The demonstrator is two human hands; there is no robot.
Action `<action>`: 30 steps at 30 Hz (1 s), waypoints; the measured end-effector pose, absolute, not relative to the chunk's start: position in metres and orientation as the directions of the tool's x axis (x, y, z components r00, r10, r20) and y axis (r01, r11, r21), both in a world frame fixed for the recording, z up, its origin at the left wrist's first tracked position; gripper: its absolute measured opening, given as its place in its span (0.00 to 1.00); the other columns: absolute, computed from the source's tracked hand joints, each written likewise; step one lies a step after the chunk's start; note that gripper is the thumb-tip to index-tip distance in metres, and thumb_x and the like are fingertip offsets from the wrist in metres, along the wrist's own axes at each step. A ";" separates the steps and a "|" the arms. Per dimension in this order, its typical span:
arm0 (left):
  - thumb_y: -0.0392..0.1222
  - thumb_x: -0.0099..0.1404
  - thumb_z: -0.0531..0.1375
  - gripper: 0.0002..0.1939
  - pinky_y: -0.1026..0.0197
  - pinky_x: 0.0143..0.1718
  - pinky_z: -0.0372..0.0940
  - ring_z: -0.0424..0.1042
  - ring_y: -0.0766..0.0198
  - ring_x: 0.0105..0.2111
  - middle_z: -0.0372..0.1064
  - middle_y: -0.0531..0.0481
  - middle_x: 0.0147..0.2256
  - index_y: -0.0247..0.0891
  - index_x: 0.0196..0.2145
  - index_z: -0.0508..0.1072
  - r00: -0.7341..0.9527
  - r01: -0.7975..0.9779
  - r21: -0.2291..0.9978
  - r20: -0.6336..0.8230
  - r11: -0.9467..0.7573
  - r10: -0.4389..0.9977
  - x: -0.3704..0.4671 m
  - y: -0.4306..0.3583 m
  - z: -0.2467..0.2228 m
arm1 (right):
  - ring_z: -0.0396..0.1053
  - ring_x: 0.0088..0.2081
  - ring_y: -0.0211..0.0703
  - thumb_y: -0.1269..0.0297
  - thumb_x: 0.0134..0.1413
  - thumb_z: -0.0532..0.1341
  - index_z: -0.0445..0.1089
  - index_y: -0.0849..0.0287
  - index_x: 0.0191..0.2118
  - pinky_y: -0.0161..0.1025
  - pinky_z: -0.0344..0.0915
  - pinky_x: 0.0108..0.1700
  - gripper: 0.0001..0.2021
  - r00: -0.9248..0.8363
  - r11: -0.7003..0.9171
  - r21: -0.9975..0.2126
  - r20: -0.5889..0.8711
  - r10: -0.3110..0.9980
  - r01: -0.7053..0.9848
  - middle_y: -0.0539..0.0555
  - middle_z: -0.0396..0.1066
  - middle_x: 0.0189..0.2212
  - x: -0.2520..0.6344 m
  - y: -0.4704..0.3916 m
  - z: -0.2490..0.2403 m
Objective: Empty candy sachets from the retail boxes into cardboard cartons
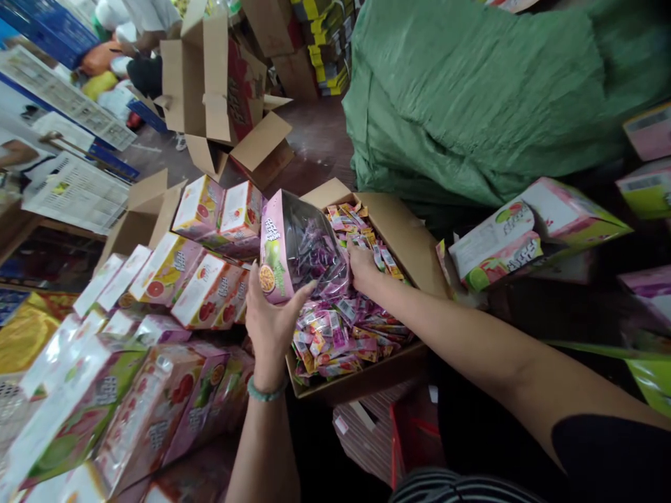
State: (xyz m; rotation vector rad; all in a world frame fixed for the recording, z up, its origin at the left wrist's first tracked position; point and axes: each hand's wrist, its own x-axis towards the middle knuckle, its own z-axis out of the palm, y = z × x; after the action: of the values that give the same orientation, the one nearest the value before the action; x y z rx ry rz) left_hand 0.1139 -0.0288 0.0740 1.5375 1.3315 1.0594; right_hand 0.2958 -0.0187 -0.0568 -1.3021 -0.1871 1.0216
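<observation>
A pink display box (pixel 273 237) with a clear window is tilted over a large open carton (pixel 361 383). Purple sachets show through its window. My left hand (pixel 270 318) grips its near left end, thumb across the front and fingers along the side. At the box's right end, my right hand (pixel 363 264) is closed against the edge; part of its fingers is hidden. Loose candy sachets (pixel 335 342) in pink, purple, yellow and orange fill the carton under the box, around my right hand.
Stacked fruit-printed boxes (pixel 162 269) stand close on my left. More boxes (pixel 495 244) lie to the right. A big green sack (pixel 472 105) rises behind the carton. Open cardboard cartons (pixel 210 91) stand farther back; another person (pixel 152 28) is beyond them. A red container (pixel 416 433) sits below.
</observation>
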 end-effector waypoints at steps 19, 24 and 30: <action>0.46 0.63 0.70 0.27 0.50 0.70 0.53 0.64 0.51 0.63 0.72 0.43 0.54 0.43 0.59 0.76 -0.163 0.375 0.840 0.477 -0.393 0.864 0.098 -0.010 0.053 | 0.70 0.51 0.61 0.34 0.49 0.69 0.76 0.55 0.50 0.59 0.63 0.61 0.32 0.107 0.135 -0.961 0.164 0.981 0.240 0.60 0.74 0.46 0.288 -0.054 -0.026; 0.49 0.64 0.69 0.25 0.55 0.69 0.55 0.64 0.55 0.64 0.69 0.47 0.60 0.45 0.57 0.75 -0.151 0.180 0.924 0.365 -0.337 0.919 0.098 -0.008 0.057 | 0.69 0.36 0.52 0.48 0.59 0.63 0.71 0.55 0.27 0.49 0.66 0.45 0.16 0.323 0.030 -0.955 0.129 0.938 0.294 0.55 0.71 0.29 0.291 -0.047 -0.030; 0.49 0.68 0.66 0.27 0.59 0.68 0.56 0.64 0.56 0.66 0.65 0.45 0.64 0.42 0.62 0.69 -0.229 0.118 0.923 0.384 -0.366 0.894 0.097 -0.005 0.059 | 0.62 0.59 0.65 0.47 0.52 0.69 0.77 0.53 0.29 0.63 0.54 0.65 0.14 0.317 0.052 -0.946 0.159 0.935 0.320 0.60 0.73 0.51 0.305 -0.051 -0.021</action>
State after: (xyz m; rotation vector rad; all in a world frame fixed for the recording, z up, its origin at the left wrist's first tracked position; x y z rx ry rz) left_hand 0.0969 -0.0045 0.0592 1.4223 1.2427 1.6574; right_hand 0.3048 -0.0508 -0.0210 -1.4906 -1.2082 0.7069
